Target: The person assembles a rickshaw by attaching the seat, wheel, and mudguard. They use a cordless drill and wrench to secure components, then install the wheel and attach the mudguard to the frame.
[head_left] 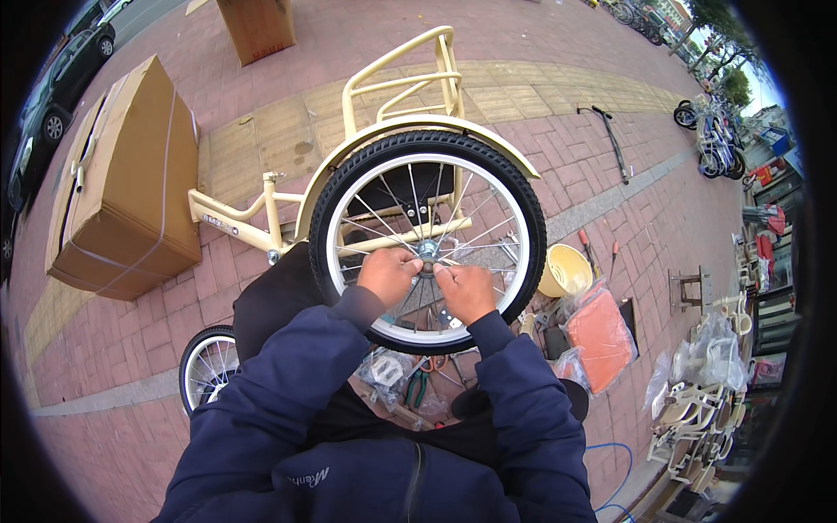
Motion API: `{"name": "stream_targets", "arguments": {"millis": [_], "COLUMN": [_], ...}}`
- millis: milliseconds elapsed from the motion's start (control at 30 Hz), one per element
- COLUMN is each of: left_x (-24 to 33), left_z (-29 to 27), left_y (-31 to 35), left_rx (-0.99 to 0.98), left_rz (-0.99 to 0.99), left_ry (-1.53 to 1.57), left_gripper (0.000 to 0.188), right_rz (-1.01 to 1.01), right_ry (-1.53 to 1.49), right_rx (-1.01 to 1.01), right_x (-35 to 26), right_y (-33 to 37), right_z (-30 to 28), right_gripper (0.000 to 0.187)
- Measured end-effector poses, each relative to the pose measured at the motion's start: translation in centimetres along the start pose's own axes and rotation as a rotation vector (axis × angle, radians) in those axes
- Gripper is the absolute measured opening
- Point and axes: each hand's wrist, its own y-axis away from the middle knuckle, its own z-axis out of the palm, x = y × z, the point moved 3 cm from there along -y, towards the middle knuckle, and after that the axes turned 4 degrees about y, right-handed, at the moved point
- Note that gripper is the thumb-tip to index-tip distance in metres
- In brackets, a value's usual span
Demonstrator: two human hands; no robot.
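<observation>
Pinching at the wheel hub (427,250), the left hand (390,278) and right hand (466,291) are equally near, with it just ahead between them.

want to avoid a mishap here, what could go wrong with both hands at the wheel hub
Both the left hand and right hand are close to the thin silvery metal spokes, so a turn of the black-tyred, white-rimmed wheel could pinch them.

Any small part slipping from the silvery metal hub might drop through and be lost among the green-handled metal pliers and clear plastic bag below.
</observation>
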Motion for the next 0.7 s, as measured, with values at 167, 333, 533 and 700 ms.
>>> {"name": "stream_targets", "arguments": {"millis": [167,333,533,700], "left_x": [0.5,1.1,1.3,1.3], "left_z": [0.3,0.0,-0.2,0.0], "left_y": [0.4,0.7,0.7,0.6], "left_rx": [0.045,-0.023,-0.009,-0.019], "left_rz": [0.052,0.079,0.127,0.107], "left_ry": [-0.114,-0.115,-0.157,-0.177], "left_gripper": [0.019,0.018,0.019,0.019], "right_rz": [-0.008,-0.005,0.002,0.01], "right_ry": [-0.02,-0.065,-0.064,-0.039], "right_rx": [0.022,0.025,0.006,0.02], "right_x": [0.0,-0.2,-0.3,-0.3], "right_y": [0.0,0.2,0.0,0.1], "right_z": [0.0,-0.2,-0.2,-0.1], "right_gripper": [0.042,0.041,0.038,0.038]}}
